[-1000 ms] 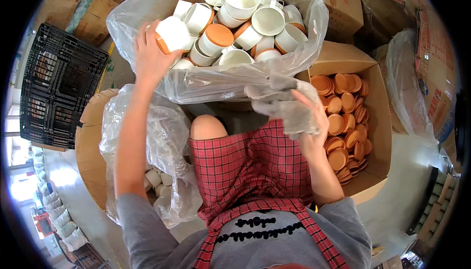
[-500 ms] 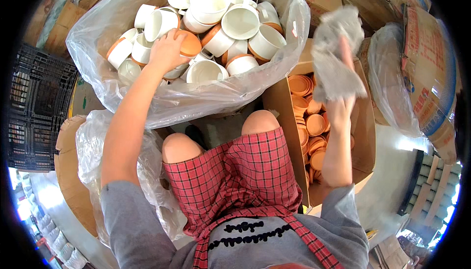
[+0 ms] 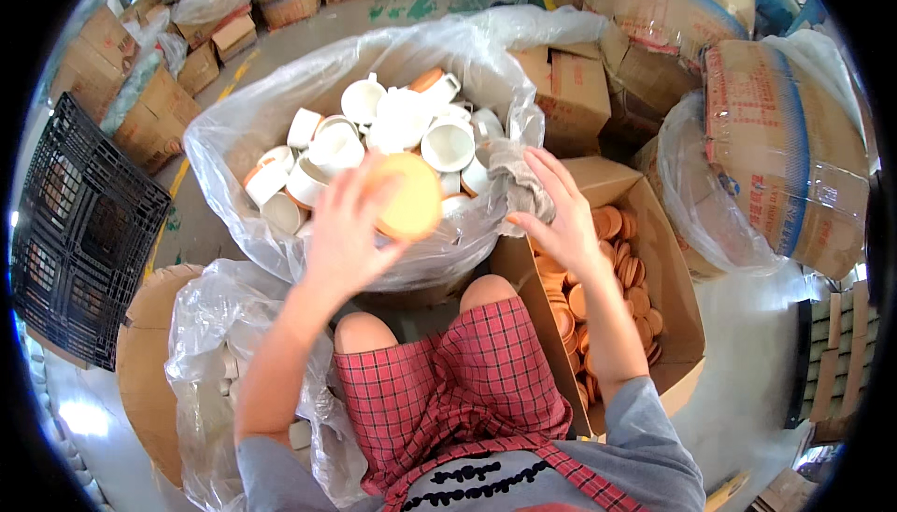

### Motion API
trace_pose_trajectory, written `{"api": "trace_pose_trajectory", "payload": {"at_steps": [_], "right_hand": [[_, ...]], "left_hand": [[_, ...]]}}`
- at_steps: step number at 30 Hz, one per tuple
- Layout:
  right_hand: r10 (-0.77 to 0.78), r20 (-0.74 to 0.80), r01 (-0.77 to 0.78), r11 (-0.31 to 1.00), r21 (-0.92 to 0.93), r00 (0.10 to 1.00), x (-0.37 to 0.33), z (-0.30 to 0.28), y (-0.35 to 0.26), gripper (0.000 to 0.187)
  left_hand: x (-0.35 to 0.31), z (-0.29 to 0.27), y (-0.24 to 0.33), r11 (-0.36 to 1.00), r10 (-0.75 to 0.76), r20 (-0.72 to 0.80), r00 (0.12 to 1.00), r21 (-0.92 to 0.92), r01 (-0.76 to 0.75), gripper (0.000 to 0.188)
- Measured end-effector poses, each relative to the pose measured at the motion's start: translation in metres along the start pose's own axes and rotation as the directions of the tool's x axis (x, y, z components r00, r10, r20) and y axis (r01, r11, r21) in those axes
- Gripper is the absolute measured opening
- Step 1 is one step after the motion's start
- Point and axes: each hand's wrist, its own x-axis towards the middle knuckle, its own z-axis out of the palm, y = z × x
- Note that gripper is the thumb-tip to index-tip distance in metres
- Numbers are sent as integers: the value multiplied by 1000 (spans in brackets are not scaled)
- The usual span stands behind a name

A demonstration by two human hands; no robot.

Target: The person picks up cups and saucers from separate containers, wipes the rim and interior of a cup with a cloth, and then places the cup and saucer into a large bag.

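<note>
In my left hand [image 3: 341, 227] is a mug [image 3: 411, 199], its round orange base turned up toward me; motion blurs it, and its body is mostly hidden. The hand hovers over the near part of a plastic-lined box holding several white mugs [image 3: 447, 145] with orange bases. A crumpled grey cloth [image 3: 519, 180] hangs from my right hand [image 3: 561, 218], caught at the thumb and palm side with the fingers stretched out. That hand is right of the mugs, above the left edge of a carton [image 3: 668, 255] of orange round discs [image 3: 638, 302].
Clear plastic lining [image 3: 234, 152] rises around the mugs. At my left stands another plastic-lined carton [image 3: 149, 362] with white pieces inside, beyond it a black plastic crate [image 3: 84, 232]. Taped cardboard boxes [image 3: 785, 152] are stacked at the right.
My left hand has lifted the mug from the pile and brought it nearer. My right hand has moved left with the cloth, toward the mug. The view has shifted, showing more floor beyond.
</note>
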Motion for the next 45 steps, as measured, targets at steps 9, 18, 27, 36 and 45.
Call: {"api": "trace_pose_trajectory", "payload": {"at_steps": [9, 18, 27, 36, 45], "right_hand": [[193, 38, -130, 487, 863, 980, -71, 43, -89, 111], [257, 194, -219, 72, 973, 947, -106, 42, -112, 82], [335, -29, -143, 478, 867, 942, -143, 66, -116, 91], [197, -185, 8, 664, 748, 963, -144, 79, -103, 82], [517, 628, -450, -438, 778, 582, -153, 85, -101, 48]], "left_hand": [[-38, -21, 84, 919, 285, -247, 926, -202, -337, 75], [-84, 13, 148, 755, -55, -190, 980, -650, -83, 31], [-133, 40, 170, 558, -433, -213, 876, -826, 76, 33], [-138, 41, 184, 277, -678, -81, 731, -949, 153, 37], [-137, 26, 155, 964, 190, -50, 981, -182, -196, 22]]}}
